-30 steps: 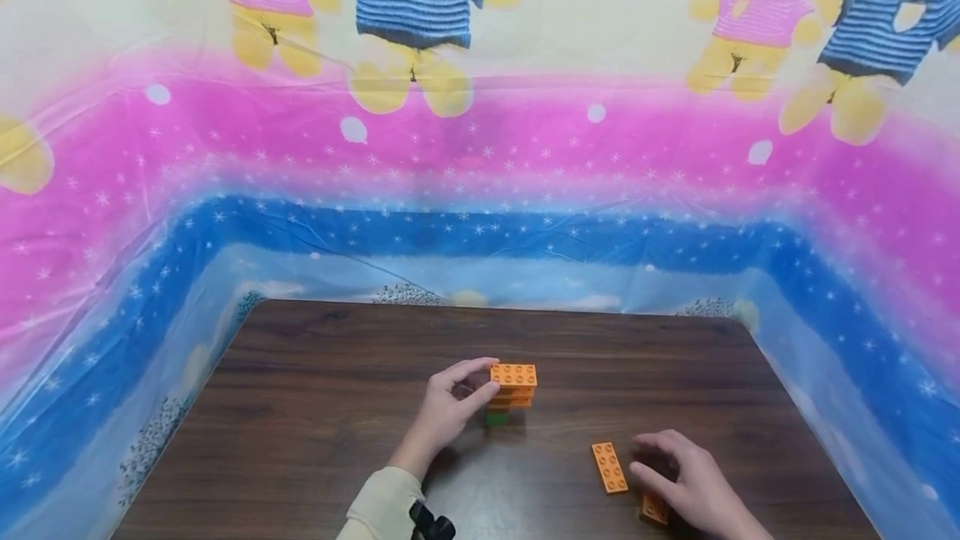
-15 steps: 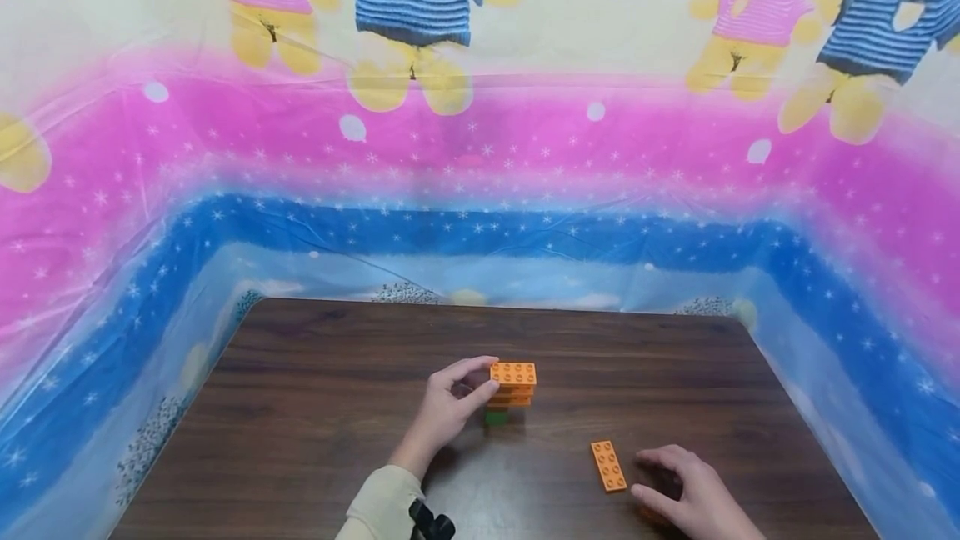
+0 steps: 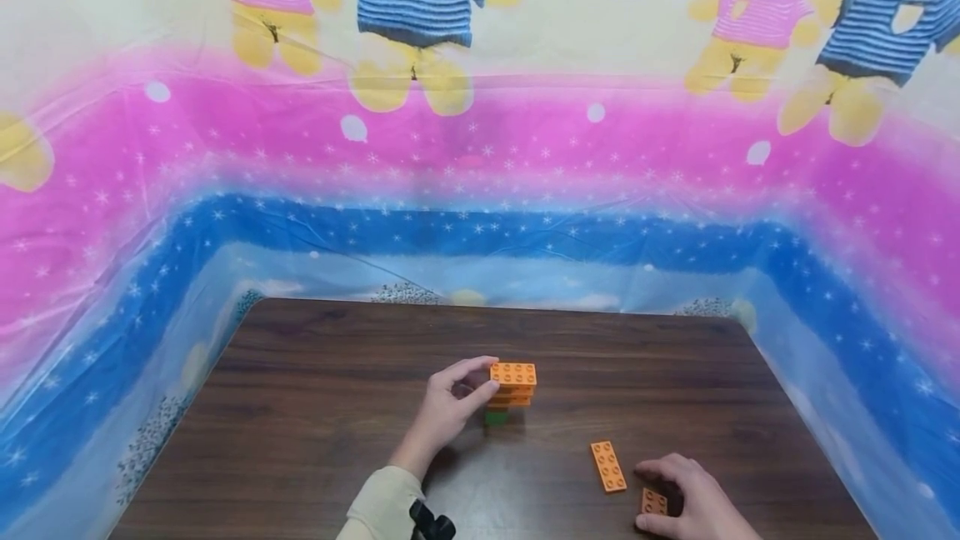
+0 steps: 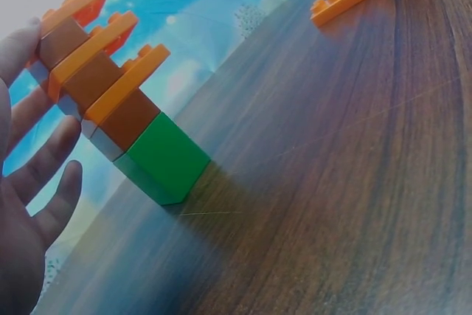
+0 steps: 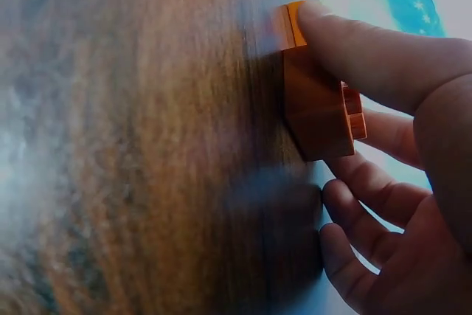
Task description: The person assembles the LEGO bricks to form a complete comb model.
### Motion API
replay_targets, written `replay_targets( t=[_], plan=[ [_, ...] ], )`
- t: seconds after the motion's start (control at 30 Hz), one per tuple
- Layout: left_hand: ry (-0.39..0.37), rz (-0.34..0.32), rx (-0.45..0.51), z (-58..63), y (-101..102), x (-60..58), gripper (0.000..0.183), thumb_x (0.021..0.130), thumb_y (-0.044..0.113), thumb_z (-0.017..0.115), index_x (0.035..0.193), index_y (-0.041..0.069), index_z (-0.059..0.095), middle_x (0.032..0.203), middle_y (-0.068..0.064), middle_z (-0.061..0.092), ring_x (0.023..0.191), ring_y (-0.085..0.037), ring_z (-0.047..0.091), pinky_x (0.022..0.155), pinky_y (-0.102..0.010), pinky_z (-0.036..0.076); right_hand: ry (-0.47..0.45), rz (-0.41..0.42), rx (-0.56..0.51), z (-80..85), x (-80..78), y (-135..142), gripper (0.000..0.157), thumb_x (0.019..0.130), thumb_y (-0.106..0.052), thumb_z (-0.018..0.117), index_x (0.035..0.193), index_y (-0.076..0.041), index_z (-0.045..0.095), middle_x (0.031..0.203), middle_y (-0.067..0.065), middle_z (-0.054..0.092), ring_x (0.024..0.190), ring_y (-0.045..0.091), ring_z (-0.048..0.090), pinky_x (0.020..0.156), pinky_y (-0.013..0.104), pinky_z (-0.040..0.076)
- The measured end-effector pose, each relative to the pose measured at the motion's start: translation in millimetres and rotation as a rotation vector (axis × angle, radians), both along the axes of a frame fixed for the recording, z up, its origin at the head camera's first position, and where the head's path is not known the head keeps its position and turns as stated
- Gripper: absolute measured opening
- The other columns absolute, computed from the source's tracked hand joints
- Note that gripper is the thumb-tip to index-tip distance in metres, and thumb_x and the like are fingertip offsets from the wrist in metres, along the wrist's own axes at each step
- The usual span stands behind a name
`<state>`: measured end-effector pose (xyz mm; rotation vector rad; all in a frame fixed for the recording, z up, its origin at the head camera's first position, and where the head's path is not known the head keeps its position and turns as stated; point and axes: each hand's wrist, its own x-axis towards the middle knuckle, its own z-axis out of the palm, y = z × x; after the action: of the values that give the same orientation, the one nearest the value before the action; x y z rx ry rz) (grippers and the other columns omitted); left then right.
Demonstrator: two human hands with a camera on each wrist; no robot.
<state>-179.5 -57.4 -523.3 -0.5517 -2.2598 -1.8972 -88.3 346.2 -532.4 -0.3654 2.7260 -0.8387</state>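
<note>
On the table stands a tower of toy building bricks (image 3: 513, 375), also in the left wrist view (image 4: 103, 82): a green brick at the bottom, then brown bricks alternating with orange plates that jut to one side. My left hand (image 3: 442, 415) holds its top end between thumb and forefinger; the other fingers are spread beside it. My right hand (image 3: 693, 494) stands around a small brown building brick (image 3: 654, 501). In the right wrist view the thumb lies along this brick (image 5: 317, 112), near an orange end (image 5: 291, 26); in the head view a gap shows between forefinger and brick.
A loose orange eight-stud plate (image 3: 608, 467) lies flat to the left of the right hand. The dark wooden table (image 3: 337, 357) is bordered by a patterned cloth backdrop (image 3: 480, 148). A black device (image 3: 431, 521) sits at the left cuff.
My right hand has shifted slightly toward me, its thumb lowered, and the small brown brick between thumb and fingers shows more plainly. The left hand and the tower have stayed put.
</note>
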Motion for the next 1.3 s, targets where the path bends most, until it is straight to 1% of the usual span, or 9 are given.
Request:
replay_targets(
  t=[0.23,0.37,0.47,0.6,0.77,0.93,1.0,1.1,1.3],
  plan=[
    [0.003,-0.005,0.004,-0.5,0.3,-0.1,0.035,0.098,0.024,0.077,0.132,0.017,0.074,0.123,0.003,0.074,0.098,-0.017,0.068,0.085,-0.037,0.057,-0.061,-0.012,-0.015,-2.7,-1.2,3.6,0.051,0.081,-0.046,0.090,0.123,-0.021,0.072,0.111,-0.007,0.067,0.104,0.020,0.057,0.081,0.035,0.050],
    [0.015,-0.012,0.016,-0.6,-0.1,-0.4,0.035,0.098,0.022,0.077,0.132,0.013,0.073,0.124,0.001,0.074,0.098,-0.017,0.069,0.085,-0.039,0.057,-0.033,-0.014,0.006,-3.4,2.2,3.2,0.046,0.082,-0.046,0.089,0.119,-0.023,0.073,0.107,-0.009,0.067,0.099,0.012,0.057,0.080,0.034,0.049],
    [0.019,-0.012,0.022,-1.0,0.0,-0.4,0.034,0.098,0.021,0.077,0.132,0.015,0.074,0.123,0.000,0.074,0.098,-0.017,0.069,0.085,-0.038,0.057,-0.002,-0.028,0.028,-4.2,5.8,3.1,0.041,0.082,-0.047,0.089,0.114,-0.026,0.073,0.104,-0.011,0.067,0.095,0.006,0.056,0.078,0.030,0.048],
    [0.025,-0.012,0.021,-1.2,0.3,-0.7,0.034,0.098,0.020,0.077,0.132,0.016,0.074,0.122,0.000,0.074,0.097,-0.016,0.069,0.085,-0.038,0.057,0.013,-0.052,0.025,-4.7,8.8,3.2,0.037,0.083,-0.049,0.087,0.110,-0.028,0.074,0.102,-0.014,0.066,0.093,0.003,0.056,0.076,0.028,0.048],
    [0.020,-0.012,0.015,-1.2,-0.3,-0.6,0.034,0.098,0.022,0.077,0.132,0.017,0.074,0.121,0.001,0.074,0.097,-0.016,0.069,0.085,-0.038,0.057,0.010,-0.079,0.001,-3.4,10.0,1.5,0.038,0.085,-0.049,0.085,0.113,-0.024,0.075,0.103,-0.009,0.068,0.090,0.002,0.058,0.073,0.027,0.049],
    [0.010,-0.007,0.013,-0.4,-0.5,0.4,0.033,0.098,0.023,0.077,0.131,0.023,0.074,0.122,0.003,0.074,0.097,-0.016,0.068,0.085,-0.037,0.057,0.004,-0.159,-0.024,-0.2,10.5,-3.0,0.045,0.083,-0.046,0.087,0.116,-0.017,0.075,0.104,-0.005,0.072,0.087,0.005,0.064,0.071,0.027,0.053],
    [0.011,-0.006,0.013,0.2,-0.4,0.5,0.033,0.098,0.023,0.077,0.131,0.020,0.074,0.122,0.002,0.074,0.097,-0.016,0.069,0.085,-0.038,0.057,0.018,-0.178,-0.021,0.9,9.8,-4.9,0.046,0.082,-0.046,0.088,0.117,-0.018,0.075,0.106,-0.005,0.073,0.089,0.008,0.066,0.073,0.028,0.054],
    [0.011,-0.005,0.011,0.8,-0.2,0.5,0.035,0.098,0.023,0.077,0.132,0.015,0.074,0.122,0.002,0.074,0.098,-0.015,0.069,0.085,-0.039,0.057,0.054,-0.172,-0.023,1.6,7.2,-6.7,0.045,0.084,-0.045,0.088,0.118,-0.018,0.075,0.110,-0.004,0.074,0.093,0.010,0.068,0.074,0.028,0.055],
    [-0.001,-0.001,0.006,0.5,-0.2,0.3,0.035,0.098,0.024,0.077,0.132,0.017,0.074,0.122,0.003,0.074,0.098,-0.015,0.069,0.086,-0.038,0.057,0.091,-0.177,-0.041,4.9,-0.8,-12.2,0.042,0.086,-0.043,0.086,0.118,-0.018,0.075,0.112,-0.005,0.073,0.097,0.012,0.069,0.076,0.028,0.056]
  ],
)
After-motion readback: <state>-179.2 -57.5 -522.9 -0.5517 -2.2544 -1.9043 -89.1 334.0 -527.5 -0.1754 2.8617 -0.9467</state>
